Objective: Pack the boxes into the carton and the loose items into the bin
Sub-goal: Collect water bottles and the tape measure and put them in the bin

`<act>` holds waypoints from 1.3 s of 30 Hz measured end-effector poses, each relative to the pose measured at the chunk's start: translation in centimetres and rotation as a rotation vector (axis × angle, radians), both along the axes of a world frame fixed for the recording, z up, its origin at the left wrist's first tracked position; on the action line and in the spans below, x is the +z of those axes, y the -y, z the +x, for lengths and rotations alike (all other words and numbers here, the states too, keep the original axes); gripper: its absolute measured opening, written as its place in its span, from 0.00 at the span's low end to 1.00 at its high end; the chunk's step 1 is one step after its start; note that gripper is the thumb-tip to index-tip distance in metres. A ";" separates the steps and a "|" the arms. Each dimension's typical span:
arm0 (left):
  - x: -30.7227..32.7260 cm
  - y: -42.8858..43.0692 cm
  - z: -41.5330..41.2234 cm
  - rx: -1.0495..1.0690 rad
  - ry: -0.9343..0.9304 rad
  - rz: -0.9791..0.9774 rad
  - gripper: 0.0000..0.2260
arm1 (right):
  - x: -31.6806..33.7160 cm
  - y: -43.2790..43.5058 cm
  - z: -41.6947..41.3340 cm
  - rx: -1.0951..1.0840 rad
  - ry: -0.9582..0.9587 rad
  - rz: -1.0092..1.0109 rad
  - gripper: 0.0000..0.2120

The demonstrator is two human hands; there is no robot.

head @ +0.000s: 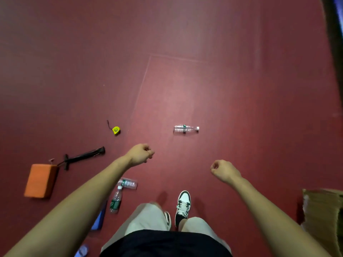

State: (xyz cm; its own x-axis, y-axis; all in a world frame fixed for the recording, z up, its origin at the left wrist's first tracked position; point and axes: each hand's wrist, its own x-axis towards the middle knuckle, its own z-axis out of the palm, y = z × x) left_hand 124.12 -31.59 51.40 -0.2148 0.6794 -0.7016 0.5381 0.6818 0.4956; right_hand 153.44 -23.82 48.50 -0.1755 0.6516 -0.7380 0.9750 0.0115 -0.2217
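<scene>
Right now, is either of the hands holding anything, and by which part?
Nothing visible: the left hand and the right hand are both curled with nothing inside.

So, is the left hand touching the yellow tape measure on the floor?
Apart. The head view shows the left hand with curled fingers, and bare red floor lies between it and the yellow tape measure.

One head-worn camera looks steeply down at the floor (pixel 222 89), apparently from standing height.
</scene>
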 end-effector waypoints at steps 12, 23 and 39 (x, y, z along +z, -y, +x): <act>-10.5 -5.2 -18.2 0.263 -0.024 -0.054 0.07 | -8.7 -12.5 -20.0 0.095 -0.036 -0.016 0.09; -33.2 -8.7 -29.1 0.390 -0.265 -0.055 0.15 | -32.0 -20.5 -28.6 0.110 -0.001 0.097 0.22; -62.6 -8.2 -35.2 0.733 -0.490 -0.091 0.25 | -62.0 -25.8 -28.3 0.345 0.371 0.185 0.47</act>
State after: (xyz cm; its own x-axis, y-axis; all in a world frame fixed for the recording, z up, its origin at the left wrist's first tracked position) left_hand 88.95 -23.36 -11.17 -0.8646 0.1995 -0.4611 0.0884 0.9639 0.2512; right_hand 125.17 2.02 -13.48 -0.1512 0.7272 -0.6696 0.9202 0.3510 0.1734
